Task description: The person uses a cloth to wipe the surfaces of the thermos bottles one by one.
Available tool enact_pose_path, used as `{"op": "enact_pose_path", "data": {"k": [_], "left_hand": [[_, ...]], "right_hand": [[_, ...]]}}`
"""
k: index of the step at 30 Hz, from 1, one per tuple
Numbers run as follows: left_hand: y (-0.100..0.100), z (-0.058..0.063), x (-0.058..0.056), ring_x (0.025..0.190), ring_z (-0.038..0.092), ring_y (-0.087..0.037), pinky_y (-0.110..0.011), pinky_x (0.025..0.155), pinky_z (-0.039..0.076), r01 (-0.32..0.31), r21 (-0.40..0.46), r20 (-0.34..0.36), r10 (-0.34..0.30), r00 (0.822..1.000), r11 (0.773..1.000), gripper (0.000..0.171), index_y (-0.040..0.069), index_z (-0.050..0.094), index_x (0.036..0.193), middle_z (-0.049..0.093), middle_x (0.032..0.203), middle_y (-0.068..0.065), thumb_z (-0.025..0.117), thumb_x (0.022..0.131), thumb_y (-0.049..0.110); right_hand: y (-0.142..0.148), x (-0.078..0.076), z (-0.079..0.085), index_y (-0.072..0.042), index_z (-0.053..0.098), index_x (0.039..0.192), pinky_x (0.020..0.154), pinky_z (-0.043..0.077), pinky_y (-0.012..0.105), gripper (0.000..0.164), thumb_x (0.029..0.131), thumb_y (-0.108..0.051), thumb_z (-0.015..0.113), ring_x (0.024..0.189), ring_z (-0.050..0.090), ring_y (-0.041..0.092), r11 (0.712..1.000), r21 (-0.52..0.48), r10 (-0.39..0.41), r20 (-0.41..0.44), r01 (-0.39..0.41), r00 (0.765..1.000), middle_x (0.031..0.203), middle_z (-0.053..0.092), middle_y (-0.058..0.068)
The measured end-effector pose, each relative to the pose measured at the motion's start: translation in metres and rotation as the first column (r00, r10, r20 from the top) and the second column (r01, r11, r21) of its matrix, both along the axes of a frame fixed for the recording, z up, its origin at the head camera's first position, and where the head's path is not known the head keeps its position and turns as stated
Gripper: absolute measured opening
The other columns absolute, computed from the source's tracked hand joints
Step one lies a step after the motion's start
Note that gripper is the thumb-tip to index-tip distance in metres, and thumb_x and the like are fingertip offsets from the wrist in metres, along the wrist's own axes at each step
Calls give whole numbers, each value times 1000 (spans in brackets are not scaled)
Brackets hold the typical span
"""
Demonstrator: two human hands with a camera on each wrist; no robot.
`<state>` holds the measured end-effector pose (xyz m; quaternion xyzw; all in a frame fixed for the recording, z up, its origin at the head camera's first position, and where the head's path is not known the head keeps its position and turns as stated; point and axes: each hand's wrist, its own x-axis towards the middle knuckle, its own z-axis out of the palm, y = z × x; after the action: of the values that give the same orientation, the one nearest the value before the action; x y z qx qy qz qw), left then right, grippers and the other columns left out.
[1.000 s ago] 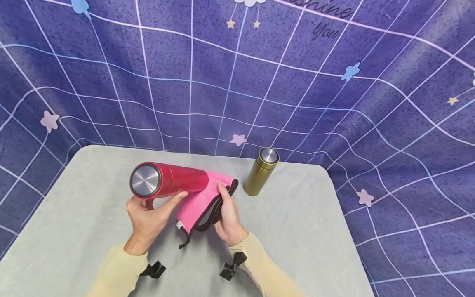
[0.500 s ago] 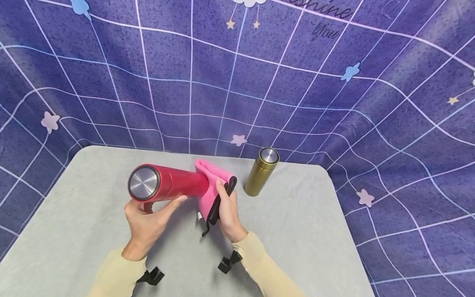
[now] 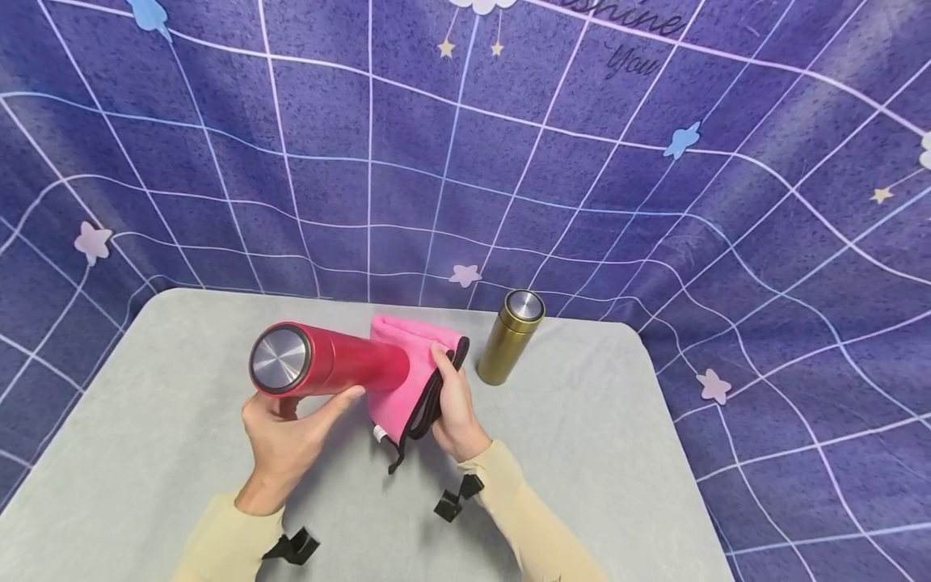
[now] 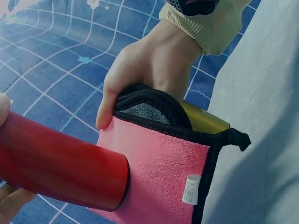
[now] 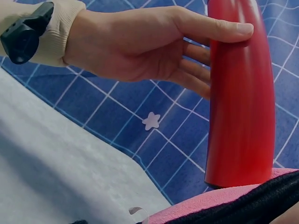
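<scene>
My left hand (image 3: 287, 436) grips a red thermos flask (image 3: 349, 358) with a steel lid, tilted so the lid points toward the left front. In the right wrist view the thumb lies along the red flask (image 5: 240, 102) and the fingers wrap behind it. A pink cloth (image 3: 400, 400) with black edging, folded over, is held by my right hand (image 3: 457, 408), its thumb on top. The cloth lies against the flask's base end. A white tag and a black loop hang from the cloth (image 4: 159, 163) in the left wrist view.
A gold thermos flask (image 3: 511, 337) with a steel lid stands on the grey table (image 3: 582, 453), just right of the cloth. Behind the table hangs a purple curtain (image 3: 407, 178) with a grid and stars.
The cloth was bunched narrower half a second ago and is now spread wider over the flask's base. My right hand has shifted slightly; the red flask stays nearly where it was.
</scene>
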<state>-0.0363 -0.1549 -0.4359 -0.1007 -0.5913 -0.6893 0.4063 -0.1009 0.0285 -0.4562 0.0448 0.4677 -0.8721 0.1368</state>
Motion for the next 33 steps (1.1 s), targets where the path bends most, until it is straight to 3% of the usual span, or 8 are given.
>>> {"op": "enact_pose_path", "data": {"k": [4, 13, 19, 28, 33], "left_hand": [[0, 0, -1, 81, 76, -9, -19, 79, 61, -19, -15, 25, 20, 999, 1000, 57, -22, 69, 107, 80, 94, -4, 85, 54, -32], [-7, -3, -5, 81, 75, -5, -17, 79, 60, -76, -143, 61, 86, 994, 987, 56, -19, 70, 106, 79, 95, 2, 87, 54, -29], [-12, -3, -5, 81, 74, -2, -16, 82, 60, -79, -180, 138, 105, 985, 980, 46, -15, 73, 101, 77, 90, 8, 88, 59, -26], [-28, -22, -11, 86, 75, -1, -14, 82, 60, -53, -282, 324, 147, 934, 958, 48, 2, 80, 107, 78, 92, 11, 99, 64, -8], [-32, -27, -15, 87, 76, -4, -16, 79, 61, -12, -282, 451, 143, 881, 959, 48, 13, 81, 112, 79, 99, 12, 102, 69, 5]], "right_hand": [[4, 2, -3, -16, 60, 118, 83, 63, 32, 22, 111, -37, 56, 95, 74, 14, 1000, 1, -14, 16, 14, 1000, 109, 76, 1], [20, 8, -16, -17, 61, 117, 83, 60, 29, 23, 112, -39, 56, 93, 72, 11, 999, 34, -27, 21, 27, 999, 105, 74, -1], [38, 18, -20, -17, 60, 117, 83, 60, 30, 22, 111, -39, 57, 93, 71, 13, 999, 45, -29, 59, 26, 998, 103, 73, -1], [68, 34, -28, -17, 59, 118, 78, 62, 31, 24, 109, -39, 61, 85, 73, 13, 999, 39, -18, 119, 13, 993, 97, 73, -1], [88, 44, -31, -17, 58, 123, 83, 62, 31, 25, 110, -38, 61, 92, 73, 13, 999, 45, 16, 133, -23, 991, 103, 73, -1]]}}
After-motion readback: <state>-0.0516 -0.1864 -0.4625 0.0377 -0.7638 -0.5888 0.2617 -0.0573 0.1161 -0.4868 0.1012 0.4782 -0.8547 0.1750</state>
